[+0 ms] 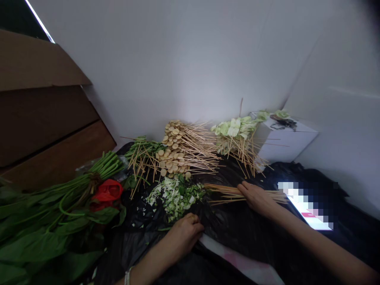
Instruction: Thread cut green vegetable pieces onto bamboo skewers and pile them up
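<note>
My right hand [255, 197] has its fingers closed over a loose bundle of bamboo skewers [222, 189] lying on black plastic sheeting [234, 225]. My left hand [187, 231], a ring on one finger, is curled low over the sheeting; whatever its fingers hold is hidden. Just beyond it lies a pile of chopped green and white leaves [175, 198]. Behind that pile, round pale vegetable slices [173, 142] are threaded on stacked skewers, sticks pointing right. Skewered pale cabbage pieces [236, 127] sit farther right, and skewered green stems [145, 148] to the left.
Large leafy greens [44, 237] with a red plastic bag [109, 192] fill the left side. Cardboard [41, 114] stands behind them. At right are a white box [286, 140] with keys [283, 122] on top and a lit phone [308, 209]. A pale wall runs behind.
</note>
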`<state>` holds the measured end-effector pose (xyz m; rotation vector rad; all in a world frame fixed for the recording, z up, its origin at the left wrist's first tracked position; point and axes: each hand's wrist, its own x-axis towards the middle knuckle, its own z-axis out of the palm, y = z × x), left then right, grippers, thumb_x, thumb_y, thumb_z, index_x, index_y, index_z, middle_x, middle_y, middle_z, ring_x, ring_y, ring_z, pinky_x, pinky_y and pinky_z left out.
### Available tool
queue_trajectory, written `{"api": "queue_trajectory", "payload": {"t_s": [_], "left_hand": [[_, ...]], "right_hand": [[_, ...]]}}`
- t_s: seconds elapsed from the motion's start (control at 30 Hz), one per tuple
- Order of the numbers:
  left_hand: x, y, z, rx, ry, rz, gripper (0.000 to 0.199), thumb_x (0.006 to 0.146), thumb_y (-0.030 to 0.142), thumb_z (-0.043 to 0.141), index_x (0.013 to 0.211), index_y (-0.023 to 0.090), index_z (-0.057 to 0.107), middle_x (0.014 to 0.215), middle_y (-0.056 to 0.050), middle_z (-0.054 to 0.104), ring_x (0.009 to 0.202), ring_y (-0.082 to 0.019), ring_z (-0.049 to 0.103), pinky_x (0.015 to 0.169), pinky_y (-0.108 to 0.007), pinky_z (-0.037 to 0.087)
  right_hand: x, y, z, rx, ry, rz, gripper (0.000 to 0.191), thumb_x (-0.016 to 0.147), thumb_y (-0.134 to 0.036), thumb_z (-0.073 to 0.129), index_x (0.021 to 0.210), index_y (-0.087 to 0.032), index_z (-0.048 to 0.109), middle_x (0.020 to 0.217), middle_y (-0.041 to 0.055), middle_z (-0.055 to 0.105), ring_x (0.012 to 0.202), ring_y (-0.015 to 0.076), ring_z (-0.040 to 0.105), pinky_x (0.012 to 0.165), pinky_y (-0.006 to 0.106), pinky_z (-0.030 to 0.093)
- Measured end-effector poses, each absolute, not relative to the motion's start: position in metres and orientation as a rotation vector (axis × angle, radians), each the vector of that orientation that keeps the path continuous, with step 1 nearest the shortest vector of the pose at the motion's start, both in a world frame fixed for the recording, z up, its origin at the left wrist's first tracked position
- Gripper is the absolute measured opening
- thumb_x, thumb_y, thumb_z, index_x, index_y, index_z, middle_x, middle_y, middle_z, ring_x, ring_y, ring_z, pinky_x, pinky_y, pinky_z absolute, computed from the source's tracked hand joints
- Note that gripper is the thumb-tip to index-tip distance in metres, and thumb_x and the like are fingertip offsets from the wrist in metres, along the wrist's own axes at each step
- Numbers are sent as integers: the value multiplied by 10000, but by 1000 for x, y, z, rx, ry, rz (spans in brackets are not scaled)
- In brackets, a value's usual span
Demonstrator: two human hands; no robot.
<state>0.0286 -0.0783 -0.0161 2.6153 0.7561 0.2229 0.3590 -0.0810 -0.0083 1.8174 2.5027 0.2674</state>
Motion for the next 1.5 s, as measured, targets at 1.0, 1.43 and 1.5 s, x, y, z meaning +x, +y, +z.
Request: {"api": "queue_trajectory", "payload": {"t_s": [1.0,1.43,1.5], "left_hand": [[31,-85,4,2692,726,261,199,879,201,524,1028,249,646,988,-46,645,976,-188,557,845,-303,430],[55,-60,-3,2911,823,253,59,858,188,552,832,188,606,835,-39,643,857,-201,553,774,-343,393],[55,-60,8,2806,933,386,72,865,172,531,874,194,599,852,-36,640,861,-199,557,766,-334,407]], "right_hand": [[320,-54,10,2112,2450,101,380,831,-572,550,882,-196,558,824,69,685,737,215,649,596,261,374],[289,-153,-3,2095,2811,-195,380,761,-396,693,1083,-220,593,1020,65,616,913,219,573,781,327,465],[275,-169,-15,2045,2831,-175,314,754,-297,695,1046,-220,609,1025,65,617,915,227,564,779,342,467]]}}
